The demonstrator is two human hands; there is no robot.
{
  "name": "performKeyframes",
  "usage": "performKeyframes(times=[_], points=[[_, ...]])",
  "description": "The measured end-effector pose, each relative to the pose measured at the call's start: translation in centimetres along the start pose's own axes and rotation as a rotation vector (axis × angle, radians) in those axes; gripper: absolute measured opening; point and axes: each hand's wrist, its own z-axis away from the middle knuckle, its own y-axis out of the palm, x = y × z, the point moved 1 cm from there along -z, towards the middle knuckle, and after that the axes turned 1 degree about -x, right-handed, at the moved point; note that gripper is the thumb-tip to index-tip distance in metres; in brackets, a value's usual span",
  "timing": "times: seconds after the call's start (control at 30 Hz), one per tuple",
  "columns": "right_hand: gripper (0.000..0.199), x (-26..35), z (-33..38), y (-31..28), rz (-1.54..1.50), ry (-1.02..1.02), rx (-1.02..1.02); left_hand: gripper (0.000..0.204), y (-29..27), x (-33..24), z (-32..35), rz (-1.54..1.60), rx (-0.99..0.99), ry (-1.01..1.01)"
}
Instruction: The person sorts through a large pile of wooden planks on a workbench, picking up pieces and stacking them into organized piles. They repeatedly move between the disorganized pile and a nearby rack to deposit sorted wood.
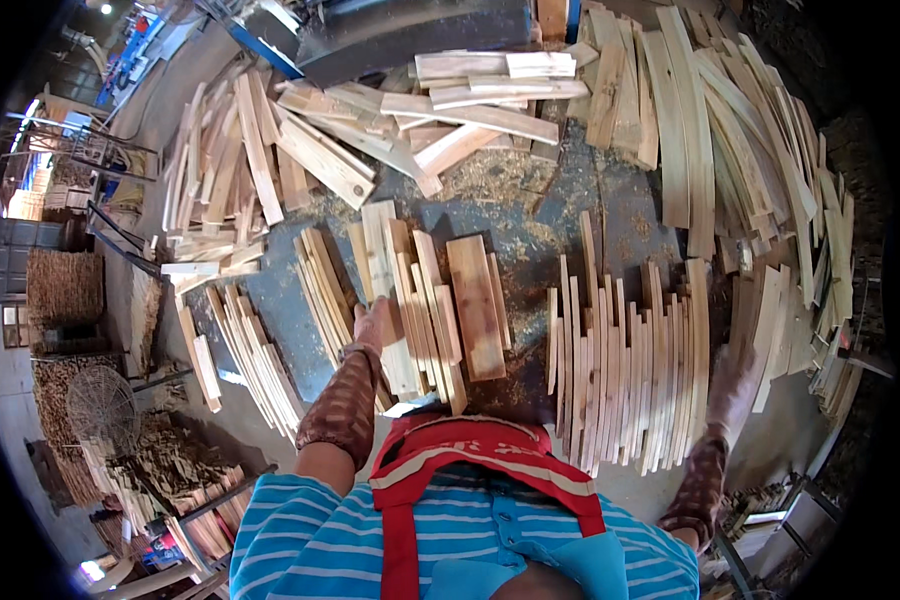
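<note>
My left hand (372, 322), in a brown patterned sleeve, lies on the near end of a pale wooden slat (382, 262) in the middle pile and seems to grip its edge. That pile (440, 300) holds several slats lying side by side, with a wider brown board (475, 300) next to them. My right hand (735, 388) is blurred at the right edge of a long row of thin slats (625, 370). I cannot make out its fingers or whether it holds anything.
The work surface (530, 235) is blue and strewn with sawdust. More slat piles lie at the left (255, 360), far left (220, 170), back (470, 110) and right (740, 130). A dark machine (410, 30) stands at the back. Woven baskets (65, 285) and a wire fan guard (100, 405) sit lower left.
</note>
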Motion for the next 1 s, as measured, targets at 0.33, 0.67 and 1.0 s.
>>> performKeyframes(times=[0.33, 0.67, 1.0], points=[[0.085, 20.3, 14.6, 28.8, -0.307, -0.361, 0.707, 0.033, 2.5, -4.5, 3.5, -0.28, 0.133, -0.029], [0.053, 23.4, 16.6, 30.1, -0.64, 0.284, 1.1, 0.044, 3.1, -8.6, 7.2, -0.611, 0.425, 0.17], [0.06, 28.2, 17.7, 28.4, -0.151, -0.15, 0.982, 0.068, 6.8, -17.5, -22.7, 0.184, 0.175, 0.232]])
